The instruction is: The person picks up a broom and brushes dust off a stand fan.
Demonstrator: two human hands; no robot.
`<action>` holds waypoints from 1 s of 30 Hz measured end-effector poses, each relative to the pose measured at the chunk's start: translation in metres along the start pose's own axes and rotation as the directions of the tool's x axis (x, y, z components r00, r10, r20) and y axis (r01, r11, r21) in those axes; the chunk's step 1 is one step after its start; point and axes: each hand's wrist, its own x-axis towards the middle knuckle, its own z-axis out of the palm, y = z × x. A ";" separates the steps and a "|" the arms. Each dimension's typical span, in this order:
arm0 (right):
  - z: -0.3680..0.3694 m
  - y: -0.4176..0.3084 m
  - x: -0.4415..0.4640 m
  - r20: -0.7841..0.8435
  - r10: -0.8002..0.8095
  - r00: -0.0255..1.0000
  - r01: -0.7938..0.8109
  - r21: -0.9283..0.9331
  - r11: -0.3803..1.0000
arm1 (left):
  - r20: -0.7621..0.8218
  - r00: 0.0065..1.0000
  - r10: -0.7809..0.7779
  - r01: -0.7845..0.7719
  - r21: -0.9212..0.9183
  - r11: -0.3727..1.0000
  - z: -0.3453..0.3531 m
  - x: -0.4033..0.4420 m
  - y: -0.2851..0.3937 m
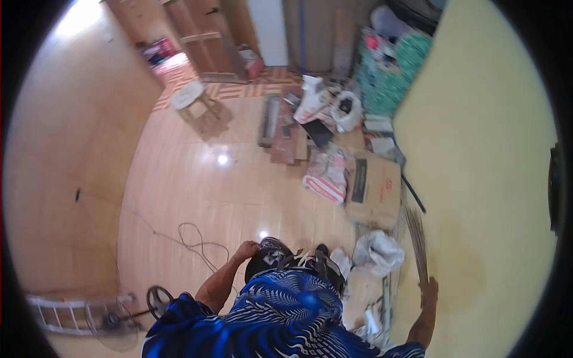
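Note:
My right hand [428,289] is at the lower right, closed around the bound end of a stick broom [418,241]. Its thin bristles point up and away along the yellow wall. At the front of my dark patterned shorts [268,256], my left hand [247,249] rests against or just beside the cloth. Its fingers are too small and blurred to make out. Between my body and the broom lies a crumpled white plastic bag [379,253]. A large brown cardboard box [376,191] stands just beyond it.
Planks [283,140], a white sack [313,101] and a red-striped plastic bag [327,179] lie ahead. A stool [191,98] stands farther left. A thin cord [200,244] loops over the floor; a ladder [59,314] and a fan [113,325] are at lower left.

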 end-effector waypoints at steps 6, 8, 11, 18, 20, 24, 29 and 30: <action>0.046 0.019 0.109 0.202 0.068 0.977 -0.042 -0.128 0.991 | -0.201 0.959 -0.197 0.192 -0.047 0.980 0.036 -0.047 -0.034; 0.133 -0.002 0.139 0.307 -0.057 0.950 0.021 0.119 0.993 | -0.240 0.939 -0.246 0.239 -0.061 0.969 0.050 -0.060 -0.038; 0.199 -0.153 0.083 0.192 -0.797 0.573 0.803 0.066 0.593 | -0.295 0.928 -0.229 0.231 -0.026 0.973 0.060 -0.048 -0.052; 0.137 -0.527 -0.065 0.261 -0.883 0.390 0.656 0.594 0.465 | -0.340 0.925 -0.168 0.072 -0.276 0.958 -0.003 -0.041 -0.005; 0.087 -0.594 -0.068 0.332 -0.874 0.356 0.680 0.549 0.486 | -0.444 0.893 -0.077 -0.055 -0.277 0.959 -0.052 -0.026 0.025; -0.059 -0.681 -0.070 0.076 -0.833 0.549 0.698 0.507 0.506 | -0.632 0.745 0.215 -0.477 -0.280 0.833 -0.197 -0.024 0.139; -0.278 -0.748 -0.150 -0.686 -0.679 0.263 0.712 0.613 -0.343 | -0.837 0.136 0.530 -0.798 0.225 0.559 -0.378 -0.134 0.311; -0.312 -0.752 -0.167 -0.799 -0.595 0.083 0.928 0.280 -0.247 | -0.732 0.006 0.681 -0.835 0.371 0.406 -0.411 -0.156 0.319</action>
